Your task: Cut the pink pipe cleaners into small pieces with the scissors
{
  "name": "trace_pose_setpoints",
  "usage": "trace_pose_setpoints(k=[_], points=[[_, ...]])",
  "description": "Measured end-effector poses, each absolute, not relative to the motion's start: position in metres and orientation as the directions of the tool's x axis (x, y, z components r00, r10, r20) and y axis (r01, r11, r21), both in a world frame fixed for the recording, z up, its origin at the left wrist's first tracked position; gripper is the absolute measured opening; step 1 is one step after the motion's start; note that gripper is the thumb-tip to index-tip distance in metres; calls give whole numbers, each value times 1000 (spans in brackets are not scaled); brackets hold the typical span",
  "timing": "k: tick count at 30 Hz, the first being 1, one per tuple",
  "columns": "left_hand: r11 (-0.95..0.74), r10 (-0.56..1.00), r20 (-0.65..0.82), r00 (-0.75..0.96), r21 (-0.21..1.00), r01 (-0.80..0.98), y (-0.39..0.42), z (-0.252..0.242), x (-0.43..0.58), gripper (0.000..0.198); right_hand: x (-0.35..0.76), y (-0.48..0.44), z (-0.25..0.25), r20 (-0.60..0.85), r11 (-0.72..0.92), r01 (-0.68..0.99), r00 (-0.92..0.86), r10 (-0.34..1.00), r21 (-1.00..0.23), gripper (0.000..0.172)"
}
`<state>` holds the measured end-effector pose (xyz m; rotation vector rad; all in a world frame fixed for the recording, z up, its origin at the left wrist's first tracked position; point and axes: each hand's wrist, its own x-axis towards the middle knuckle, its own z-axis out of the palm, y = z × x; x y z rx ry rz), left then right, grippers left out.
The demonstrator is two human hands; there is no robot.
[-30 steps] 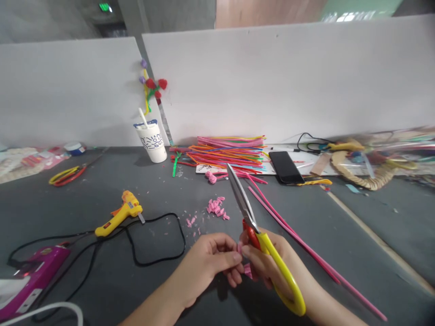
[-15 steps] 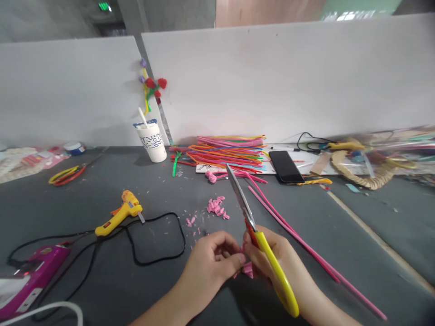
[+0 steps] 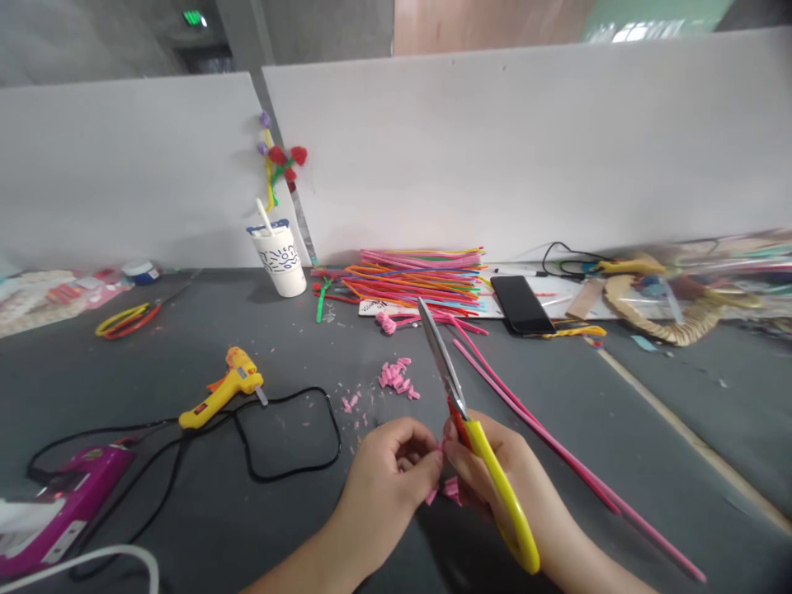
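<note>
My right hand [image 3: 495, 474] is wrapped round the yellow and red handles of a pair of scissors [image 3: 473, 429], whose closed blades point up and away from me. My left hand [image 3: 387, 478] is curled beside it, fingertips pinching a small pink piece [image 3: 440, 492] between the two hands. Both hands rest low over the grey table [image 3: 186, 511]. A little heap of cut pink bits [image 3: 396, 378] lies just beyond the hands. Long pink stems [image 3: 557, 450] run diagonally along my right forearm.
A yellow glue gun [image 3: 221, 394] with a black cord [image 3: 290, 462] lies to the left. A magenta device [image 3: 62, 507] sits at the near left. At the back stand a white cup [image 3: 281, 257], a pile of coloured stems [image 3: 414, 276], a black phone [image 3: 525, 304] and a woven ring [image 3: 662, 318].
My hands have drawn a little closer together and the scissors have tilted slightly more upright. The view has shifted slightly.
</note>
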<state>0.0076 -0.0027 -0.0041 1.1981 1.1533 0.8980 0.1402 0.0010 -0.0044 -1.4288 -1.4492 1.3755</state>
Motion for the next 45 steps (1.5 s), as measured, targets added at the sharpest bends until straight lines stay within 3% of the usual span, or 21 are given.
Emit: trace_pose_setpoints(k=[5,9,13,16,45], points=[[226,974,-219,57,949,-221,6,-1,-8,11,149,5,-10,-56,78,486,-257,965,-871,22],[149,979,-195,-63,889,-433,16,3,-25,9,153,6,-12,-7,223,685,-316,949,-694,22],[102,979,-177,-104,860,-500,20,4,-32,9,153,6,-12,43,352,800,-381,924,-486,28],[73,988,-132,-83,862,-501,19,4,-32,7,152,5,-15,45,389,830,-406,913,-400,34],[63,993,-104,-52,856,-513,13,8,-29,6,152,1,-23,154,479,830,-453,878,-286,34]])
